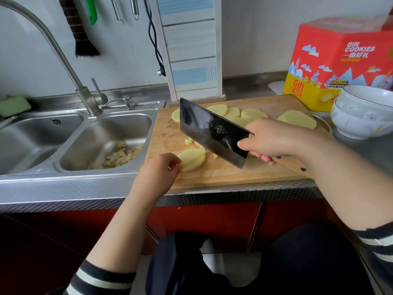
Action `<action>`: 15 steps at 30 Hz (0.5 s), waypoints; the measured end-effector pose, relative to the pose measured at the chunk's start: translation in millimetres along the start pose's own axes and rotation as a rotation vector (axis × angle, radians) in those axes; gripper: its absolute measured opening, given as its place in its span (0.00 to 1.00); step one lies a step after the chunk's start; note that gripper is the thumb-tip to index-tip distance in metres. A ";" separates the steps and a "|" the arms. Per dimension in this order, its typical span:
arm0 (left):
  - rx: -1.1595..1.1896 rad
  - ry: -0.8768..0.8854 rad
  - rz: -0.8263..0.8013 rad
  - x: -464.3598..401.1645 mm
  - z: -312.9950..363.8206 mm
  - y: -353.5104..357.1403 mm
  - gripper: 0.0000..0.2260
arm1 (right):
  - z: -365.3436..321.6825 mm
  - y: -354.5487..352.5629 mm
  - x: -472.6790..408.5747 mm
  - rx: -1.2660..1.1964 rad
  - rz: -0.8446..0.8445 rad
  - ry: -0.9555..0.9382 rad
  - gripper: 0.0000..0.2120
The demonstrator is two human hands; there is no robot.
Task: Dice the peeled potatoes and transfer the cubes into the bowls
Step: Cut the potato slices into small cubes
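While slicing stacked potato slabs into strips on cutting board atop desk: left hand curled, steadying stack; right hand clenched round cleaver. Next likely: cross-cut into cubes, carry to bowls far right.

Cookie tin and bowl crowd the board's right end.

I'm looking at a home kitchen, steel double sink and tap left, wooden chopping board on counter, cookie tin far right
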State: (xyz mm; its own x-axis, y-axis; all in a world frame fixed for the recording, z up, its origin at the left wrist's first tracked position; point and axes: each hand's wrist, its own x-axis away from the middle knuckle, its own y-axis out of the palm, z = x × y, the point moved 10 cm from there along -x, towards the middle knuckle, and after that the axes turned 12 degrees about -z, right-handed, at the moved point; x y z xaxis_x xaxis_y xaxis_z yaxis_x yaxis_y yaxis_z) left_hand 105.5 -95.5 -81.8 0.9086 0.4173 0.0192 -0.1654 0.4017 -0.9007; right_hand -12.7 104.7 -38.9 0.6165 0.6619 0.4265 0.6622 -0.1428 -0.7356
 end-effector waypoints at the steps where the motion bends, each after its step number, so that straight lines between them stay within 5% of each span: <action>1: 0.005 -0.010 -0.011 -0.3 -1.1 -0.4 0.06 | 1.4 -0.6 0.2 0.006 0.004 0.000 0.10; 12: -0.132 -0.118 -0.228 -11.0 -3.2 17.0 0.10 | 8.9 4.2 -0.2 -0.003 0.001 -0.019 0.11; 15: -0.272 -0.133 -0.166 -13.0 0.6 5.6 0.12 | 11.1 5.2 0.0 -0.002 0.004 -0.016 0.13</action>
State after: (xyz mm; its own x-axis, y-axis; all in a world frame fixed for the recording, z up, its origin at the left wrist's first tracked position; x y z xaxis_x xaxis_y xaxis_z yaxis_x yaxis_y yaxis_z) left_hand 92.6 -98.1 -86.8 0.8538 0.4739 0.2153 0.1050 0.2483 -0.9630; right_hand -14.0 112.2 -48.5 0.6123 0.6732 0.4147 0.6605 -0.1473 -0.7362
